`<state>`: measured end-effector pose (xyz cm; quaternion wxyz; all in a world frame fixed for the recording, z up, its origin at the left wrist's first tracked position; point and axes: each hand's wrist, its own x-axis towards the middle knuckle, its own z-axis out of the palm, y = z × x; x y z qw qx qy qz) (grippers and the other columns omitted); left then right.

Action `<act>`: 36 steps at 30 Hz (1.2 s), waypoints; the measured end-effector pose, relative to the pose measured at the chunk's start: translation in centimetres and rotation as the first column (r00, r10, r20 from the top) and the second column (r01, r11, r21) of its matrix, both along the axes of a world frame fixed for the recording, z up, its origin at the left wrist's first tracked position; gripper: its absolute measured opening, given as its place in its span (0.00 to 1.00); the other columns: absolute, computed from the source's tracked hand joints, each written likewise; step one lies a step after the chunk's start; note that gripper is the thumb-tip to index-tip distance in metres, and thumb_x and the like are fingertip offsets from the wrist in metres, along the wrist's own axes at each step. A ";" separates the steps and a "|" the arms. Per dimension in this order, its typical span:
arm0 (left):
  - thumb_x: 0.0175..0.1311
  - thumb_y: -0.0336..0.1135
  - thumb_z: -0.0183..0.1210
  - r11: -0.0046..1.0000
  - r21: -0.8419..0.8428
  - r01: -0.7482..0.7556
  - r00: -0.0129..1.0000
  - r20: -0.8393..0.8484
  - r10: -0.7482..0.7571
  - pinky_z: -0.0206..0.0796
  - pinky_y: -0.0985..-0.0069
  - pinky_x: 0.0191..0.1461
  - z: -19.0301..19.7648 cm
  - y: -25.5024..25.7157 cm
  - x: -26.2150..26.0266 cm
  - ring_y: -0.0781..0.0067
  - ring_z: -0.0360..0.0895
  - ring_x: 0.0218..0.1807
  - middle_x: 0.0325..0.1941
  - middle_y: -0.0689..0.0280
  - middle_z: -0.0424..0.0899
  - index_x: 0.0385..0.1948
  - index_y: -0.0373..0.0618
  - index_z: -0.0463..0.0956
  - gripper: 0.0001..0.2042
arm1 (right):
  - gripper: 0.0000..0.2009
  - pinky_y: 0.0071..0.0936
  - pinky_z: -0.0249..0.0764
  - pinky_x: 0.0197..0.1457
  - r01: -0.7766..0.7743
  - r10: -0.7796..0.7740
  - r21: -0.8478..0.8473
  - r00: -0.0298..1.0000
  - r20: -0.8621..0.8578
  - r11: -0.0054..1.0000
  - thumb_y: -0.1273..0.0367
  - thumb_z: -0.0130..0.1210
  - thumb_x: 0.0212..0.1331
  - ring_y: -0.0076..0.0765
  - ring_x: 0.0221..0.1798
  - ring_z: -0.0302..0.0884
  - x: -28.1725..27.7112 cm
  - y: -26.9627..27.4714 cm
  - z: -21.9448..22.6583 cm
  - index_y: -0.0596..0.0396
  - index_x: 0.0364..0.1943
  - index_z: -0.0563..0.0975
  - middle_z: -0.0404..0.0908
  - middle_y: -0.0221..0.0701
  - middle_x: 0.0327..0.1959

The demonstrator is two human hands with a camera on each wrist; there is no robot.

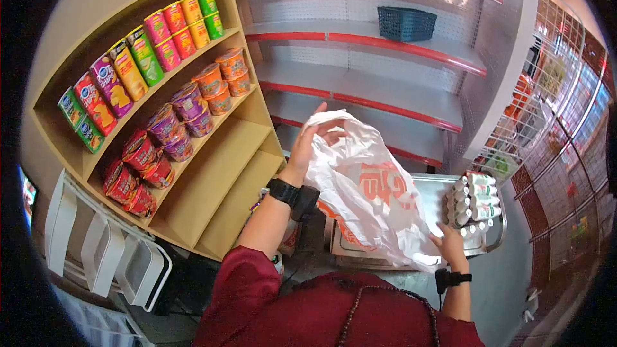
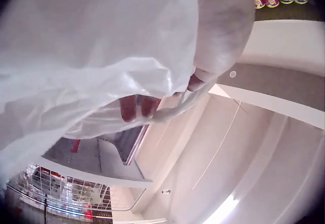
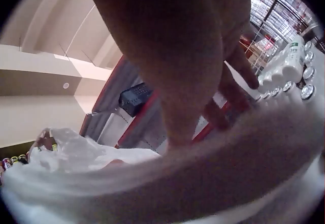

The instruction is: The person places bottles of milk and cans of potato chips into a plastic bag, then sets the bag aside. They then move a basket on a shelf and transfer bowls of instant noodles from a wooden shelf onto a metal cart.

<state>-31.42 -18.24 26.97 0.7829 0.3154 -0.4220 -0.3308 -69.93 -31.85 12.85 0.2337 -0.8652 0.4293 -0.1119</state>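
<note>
A white plastic bag (image 1: 379,186) with orange-red print stretches slantwise between the two hands. My left hand (image 1: 310,144) holds its upper left end, thumb pointing up. In the left wrist view, fingers (image 2: 128,108) show through a gap under the bag's edge. My right hand (image 1: 453,244) is at the bag's lower right end, holding its edge. In the right wrist view, the bag's rim (image 3: 152,188) hides those fingertips. Just beyond the right hand, packs of white bottles (image 1: 479,199) with silver caps stand on a metal tray (image 1: 432,186).
Tan shelves (image 1: 225,173) at left carry chip cans (image 1: 122,71) and cup noodles (image 1: 186,103). Grey shelving (image 1: 392,96) with red edges stands ahead, a dark basket (image 1: 406,24) on it. White folding racks (image 1: 106,250) are lower left; a wire grid (image 1: 533,83) hangs at right.
</note>
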 end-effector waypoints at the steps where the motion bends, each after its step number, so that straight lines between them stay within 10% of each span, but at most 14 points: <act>1: 0.63 0.45 0.37 1.000 0.008 0.011 0.997 0.082 -0.012 0.61 0.70 0.51 -0.8 -0.1 0.6 0.62 0.67 0.52 0.55 0.52 0.64 0.60 0.46 0.44 0.26 | 0.23 0.39 0.61 0.53 -0.088 0.081 0.023 0.975 0.209 0.996 0.62 0.58 0.44 0.46 0.46 0.70 0.4 -0.2 -1.2 0.55 0.46 0.71 0.74 0.42 0.43; 4: 0.64 0.46 0.33 0.985 0.020 -0.174 0.984 0.041 0.173 0.59 0.70 0.53 0.7 0.5 -0.6 0.60 0.67 0.51 0.54 0.51 0.64 0.60 0.49 0.45 0.24 | 0.32 0.32 0.59 0.56 -0.446 0.416 0.093 0.878 0.237 0.890 0.65 0.58 0.43 0.47 0.54 0.63 3.6 1.3 -0.2 0.53 0.56 0.59 0.60 0.44 0.56; 7: 0.63 0.43 0.33 0.940 -0.061 -0.335 0.942 -0.043 0.333 0.63 0.77 0.44 1.4 1.5 0.0 0.68 0.72 0.43 0.46 0.56 0.71 0.56 0.45 0.52 0.21 | 0.30 0.31 0.55 0.59 -0.467 0.441 0.129 0.878 0.187 0.875 0.65 0.55 0.45 0.48 0.56 0.60 5.1 1.4 -2.4 0.50 0.56 0.59 0.55 0.46 0.58; 9: 0.63 0.40 0.34 0.898 -0.077 -0.434 0.898 -0.113 0.425 0.63 0.81 0.38 1.9 2.8 1.0 0.71 0.73 0.40 0.40 0.59 0.74 0.54 0.43 0.57 0.19 | 0.27 0.33 0.62 0.53 -0.106 0.053 0.355 0.986 0.155 0.929 0.66 0.49 0.49 0.49 0.51 0.66 5.5 0.9 -4.0 0.48 0.57 0.57 0.65 0.50 0.50; 11: 0.60 0.35 0.39 0.764 -0.022 -0.644 0.762 0.064 0.644 0.64 0.82 0.35 1.6 4.4 2.4 0.76 0.73 0.32 0.32 0.62 0.75 0.44 0.40 0.66 0.14 | 0.26 0.37 0.64 0.49 -0.142 0.155 0.304 0.988 -0.022 0.942 0.67 0.47 0.49 0.52 0.46 0.68 5.2 0.3 -3.3 0.50 0.56 0.57 0.69 0.49 0.43; 14: 0.55 0.27 0.45 0.796 0.116 -0.594 0.801 0.182 0.570 0.64 0.83 0.33 1.3 6.5 2.5 0.79 0.72 0.28 0.27 0.64 0.76 0.37 0.39 0.70 0.09 | 0.26 0.42 0.67 0.39 -0.112 0.172 0.221 0.946 -0.275 0.969 0.72 0.46 0.46 0.57 0.36 0.71 5.5 -1.2 -3.2 0.55 0.54 0.57 0.74 0.49 0.31; 16: 0.51 0.23 0.51 0.802 0.167 -0.574 0.818 0.171 0.549 0.64 0.84 0.32 1.0 7.2 2.3 0.80 0.72 0.27 0.26 0.66 0.75 0.32 0.39 0.70 0.07 | 0.25 0.41 0.67 0.37 0.030 -0.032 0.102 0.999 0.016 0.994 0.73 0.48 0.44 0.56 0.37 0.71 5.4 -2.5 -3.3 0.58 0.51 0.59 0.73 0.51 0.32; 18: 0.50 0.25 0.53 0.797 0.424 -0.430 0.853 0.480 0.205 0.62 0.86 0.30 0.6 8.1 2.4 0.83 0.69 0.26 0.24 0.69 0.75 0.27 0.41 0.70 0.04 | 0.26 0.39 0.67 0.37 0.096 -0.032 -0.276 0.973 0.229 0.956 0.73 0.51 0.42 0.53 0.37 0.71 5.7 -4.6 -2.7 0.58 0.51 0.60 0.72 0.50 0.34; 20: 0.51 0.30 0.55 0.756 0.469 -0.457 0.759 0.649 0.055 0.57 0.86 0.27 0.7 7.9 2.2 0.86 0.66 0.24 0.21 0.71 0.73 0.19 0.43 0.69 0.06 | 0.22 0.36 0.67 0.40 0.270 -0.244 -0.151 0.954 0.173 0.951 0.75 0.47 0.47 0.46 0.39 0.70 5.7 -6.5 -0.1 0.63 0.50 0.60 0.71 0.46 0.37; 22: 0.55 0.36 0.54 0.712 0.407 -0.572 0.669 0.734 0.117 0.54 0.85 0.25 1.0 6.6 1.2 0.86 0.62 0.22 0.19 0.72 0.71 0.14 0.44 0.68 0.12 | 0.25 0.27 0.60 0.53 0.118 -0.526 0.541 0.473 0.707 0.833 0.79 0.43 0.50 0.38 0.50 0.66 5.4 -8.3 2.8 0.62 0.56 0.55 0.67 0.44 0.49; 26: 0.61 0.41 0.47 0.754 0.220 -0.619 0.743 0.475 0.471 0.54 0.82 0.24 -1.4 1.9 1.5 0.85 0.61 0.20 0.15 0.73 0.67 0.15 0.42 0.69 0.16 | 0.27 0.28 0.60 0.55 0.390 -0.236 -0.215 0.825 0.513 0.895 0.84 0.39 0.46 0.37 0.52 0.65 2.5 -10.6 1.4 0.62 0.56 0.55 0.64 0.42 0.52; 30: 0.58 0.39 0.50 0.672 0.463 -0.579 0.810 0.424 0.405 0.52 0.80 0.23 -11.4 -1.5 2.8 0.84 0.57 0.20 0.14 0.73 0.61 0.17 0.40 0.66 0.14 | 0.30 0.34 0.62 0.53 0.183 -0.174 -0.277 0.983 0.055 0.943 0.80 0.48 0.41 0.50 0.52 0.64 1.1 -7.7 1.0 0.59 0.55 0.57 0.63 0.49 0.51; 35: 0.56 0.40 0.50 0.502 0.733 -0.459 0.886 0.420 0.196 0.59 0.76 0.29 -19.3 -1.7 1.1 0.79 0.67 0.26 0.22 0.68 0.73 0.23 0.38 0.71 0.13 | 0.31 0.37 0.65 0.47 0.048 -0.048 -0.001 0.998 -0.044 0.999 0.72 0.57 0.38 0.51 0.47 0.67 -0.4 -5.4 -6.6 0.54 0.54 0.60 0.69 0.46 0.45; 36: 0.55 0.42 0.51 0.518 0.809 -0.276 0.955 0.171 0.242 0.60 0.76 0.30 -20.1 -1.7 0.2 0.78 0.68 0.27 0.23 0.66 0.74 0.25 0.36 0.72 0.15 | 0.29 0.38 0.66 0.47 -0.015 0.013 -0.093 1.000 -0.013 0.996 0.71 0.57 0.39 0.52 0.46 0.68 -0.2 -4.3 -6.6 0.53 0.52 0.62 0.71 0.45 0.43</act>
